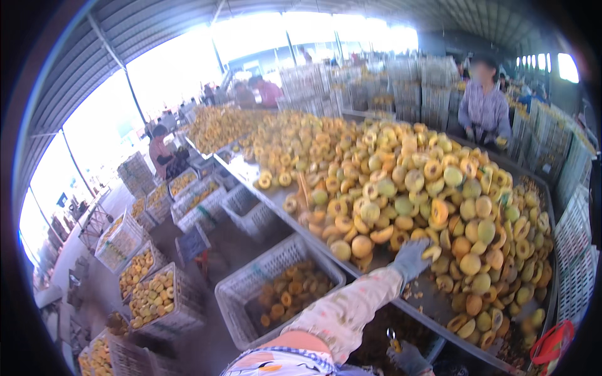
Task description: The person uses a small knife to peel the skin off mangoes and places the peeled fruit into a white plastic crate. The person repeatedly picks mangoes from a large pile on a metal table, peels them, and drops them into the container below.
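Stretched over the sheet-metal table (pixel 425 297), my left hand (pixel 410 261) wears a grey glove and has a pale yellow fruit half (pixel 431 254) at its fingers. It touches the front edge of a large heap of halved yellow stone fruit (pixel 404 188), many showing a brown pit or hollow. Lower down, by the table's near edge, my right hand (pixel 410 359), also gloved, grips a small pitting tool (pixel 394 339) with a yellow handle and a shiny metal head. Its palm side is hidden.
A plastic crate (pixel 225 301) with fruit halves stands left of my arm. More filled crates (pixel 153 301) line the floor. Across the table stands a person (pixel 485 105); another person (pixel 163 152) sits at left. Stacked crates (pixel 576 254) and a red object (pixel 551 342) are at right.
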A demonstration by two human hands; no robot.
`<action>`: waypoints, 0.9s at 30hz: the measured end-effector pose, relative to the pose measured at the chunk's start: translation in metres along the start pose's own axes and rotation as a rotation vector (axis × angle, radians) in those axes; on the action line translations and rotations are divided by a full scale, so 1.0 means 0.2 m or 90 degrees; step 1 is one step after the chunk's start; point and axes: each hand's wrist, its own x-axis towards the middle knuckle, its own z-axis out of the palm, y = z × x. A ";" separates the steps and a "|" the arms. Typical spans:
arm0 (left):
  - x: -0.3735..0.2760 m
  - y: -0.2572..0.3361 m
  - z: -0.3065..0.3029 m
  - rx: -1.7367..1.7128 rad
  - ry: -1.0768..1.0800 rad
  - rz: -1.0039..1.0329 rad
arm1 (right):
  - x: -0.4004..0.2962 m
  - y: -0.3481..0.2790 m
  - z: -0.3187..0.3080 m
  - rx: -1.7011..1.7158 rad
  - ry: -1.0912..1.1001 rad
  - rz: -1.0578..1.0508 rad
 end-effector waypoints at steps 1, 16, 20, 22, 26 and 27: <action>-0.06 0.03 -0.09 -0.013 0.002 0.022 | -0.01 -0.04 -0.01 0.091 -0.026 0.004; -0.96 0.23 -0.29 -0.907 -0.163 -0.623 | -0.22 -0.14 0.07 -0.033 0.411 -0.205; -0.98 0.07 -0.25 -1.112 -0.134 -0.343 | -0.30 -0.27 0.11 -0.050 0.419 -0.270; -0.86 0.32 -0.38 -1.181 -0.091 -0.385 | -0.26 -0.17 0.07 -0.116 0.500 -0.287; -0.88 0.28 -0.45 -1.277 -0.095 -0.357 | -0.34 -0.28 0.12 -0.191 0.423 -0.301; -0.90 0.26 -0.44 -1.235 -0.096 -0.355 | -0.39 -0.34 0.13 -0.231 0.437 -0.272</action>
